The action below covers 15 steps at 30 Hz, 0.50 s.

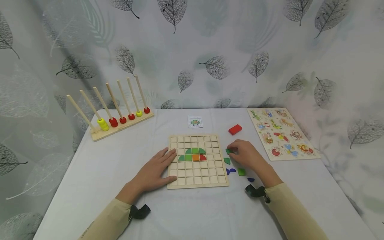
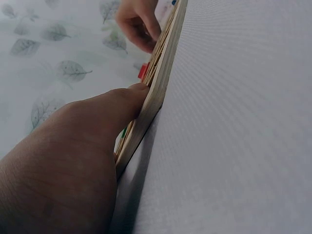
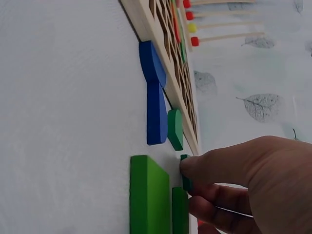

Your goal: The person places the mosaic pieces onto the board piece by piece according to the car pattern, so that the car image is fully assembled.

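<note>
My left hand (image 1: pixel 154 170) lies with fingers spread on the left edge of a wooden grid board (image 1: pixel 198 183). In the left wrist view its thumb rests on the board's rim (image 2: pixel 155 97). Green, orange and red pieces (image 1: pixel 195 156) fill several squares in the middle of the board. Right of the board, my right hand (image 1: pixel 247 155) pinches a small green piece (image 1: pixel 228 151) between thumb and fingers. Nearby on the cloth are a green quarter-round piece (image 1: pixel 227 161), blue curved pieces (image 1: pixel 231 171), a green square (image 1: pixel 241 172) and a blue half-round (image 1: pixel 250 180).
A picture card (image 1: pixel 195 122) lies behind the board, with a red block (image 1: pixel 235 129) to its right. A peg stand (image 1: pixel 123 125) with red and yellow beads stands back left. An animal picture board (image 1: pixel 282 133) lies at the right. A leaf-patterned curtain (image 1: pixel 192 66) hangs behind.
</note>
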Available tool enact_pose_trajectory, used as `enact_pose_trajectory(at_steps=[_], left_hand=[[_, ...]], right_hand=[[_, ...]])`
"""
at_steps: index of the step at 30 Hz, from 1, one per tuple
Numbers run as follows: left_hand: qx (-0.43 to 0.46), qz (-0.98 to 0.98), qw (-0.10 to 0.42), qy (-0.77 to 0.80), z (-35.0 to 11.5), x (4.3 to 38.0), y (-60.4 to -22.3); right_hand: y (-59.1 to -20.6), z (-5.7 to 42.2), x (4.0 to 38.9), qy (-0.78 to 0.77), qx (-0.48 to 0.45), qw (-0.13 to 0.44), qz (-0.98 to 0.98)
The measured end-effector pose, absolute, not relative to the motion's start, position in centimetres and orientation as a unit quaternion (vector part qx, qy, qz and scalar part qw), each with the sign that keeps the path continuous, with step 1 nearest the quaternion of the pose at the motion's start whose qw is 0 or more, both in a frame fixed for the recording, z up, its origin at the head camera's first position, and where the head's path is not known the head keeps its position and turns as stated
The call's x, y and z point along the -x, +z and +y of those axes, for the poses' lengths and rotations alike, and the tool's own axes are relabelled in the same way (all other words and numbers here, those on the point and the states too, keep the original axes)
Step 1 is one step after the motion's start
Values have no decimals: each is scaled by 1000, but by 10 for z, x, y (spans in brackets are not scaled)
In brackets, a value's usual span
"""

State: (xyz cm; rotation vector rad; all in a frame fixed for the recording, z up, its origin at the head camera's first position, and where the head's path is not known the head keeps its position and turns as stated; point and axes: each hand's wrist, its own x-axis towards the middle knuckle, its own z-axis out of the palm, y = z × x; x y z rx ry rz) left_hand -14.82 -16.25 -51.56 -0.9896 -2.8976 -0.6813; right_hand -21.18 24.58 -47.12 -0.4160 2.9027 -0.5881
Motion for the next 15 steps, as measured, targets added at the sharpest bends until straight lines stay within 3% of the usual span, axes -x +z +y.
enact_pose_trajectory(at_steps=[15], left_hand=[[315, -924, 1, -219, -163, 148, -515]], right_hand=[[-474, 245, 209, -226, 118, 50, 966]])
